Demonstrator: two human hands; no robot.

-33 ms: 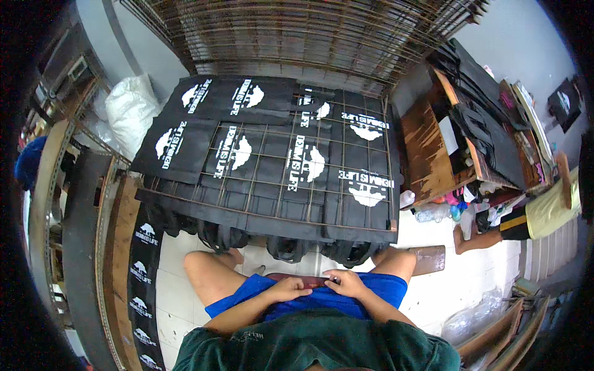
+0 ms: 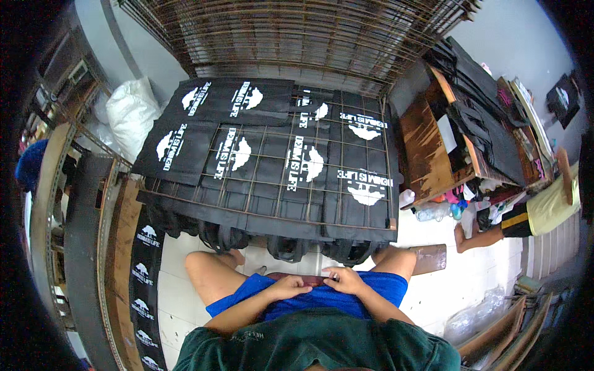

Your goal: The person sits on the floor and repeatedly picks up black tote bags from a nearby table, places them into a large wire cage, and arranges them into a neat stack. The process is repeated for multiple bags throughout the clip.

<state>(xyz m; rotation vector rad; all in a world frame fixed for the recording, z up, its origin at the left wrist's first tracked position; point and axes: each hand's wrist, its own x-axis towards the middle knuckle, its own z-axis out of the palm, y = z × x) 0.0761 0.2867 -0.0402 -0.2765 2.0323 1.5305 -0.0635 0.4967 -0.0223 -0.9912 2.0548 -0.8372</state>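
My left hand (image 2: 289, 287) rests low in my lap over blue shorts (image 2: 247, 295), its fingers curled and the thumb pointing right. My right hand (image 2: 346, 282) lies just to its right, index finger stretched forward and thumb apart from it. Between and in front of the hands shows a dark red-brown smooth edge (image 2: 314, 281), perhaps the front of a seat. Both hands touch or nearly touch it; whether the left one grips anything is hidden. Beyond my knees stands a wide stack of black printed fabric panels (image 2: 266, 161), partly covered by a rusty wire grid (image 2: 249, 196).
Black straps (image 2: 288, 248) hang off the stack's near side. Wire racks (image 2: 297, 37) rise behind. Left are a white sack (image 2: 132, 114), a metal shelf (image 2: 93, 235) and a printed black strip (image 2: 143, 272). Right stand a wooden cabinet (image 2: 427, 154) and another person (image 2: 547, 210).
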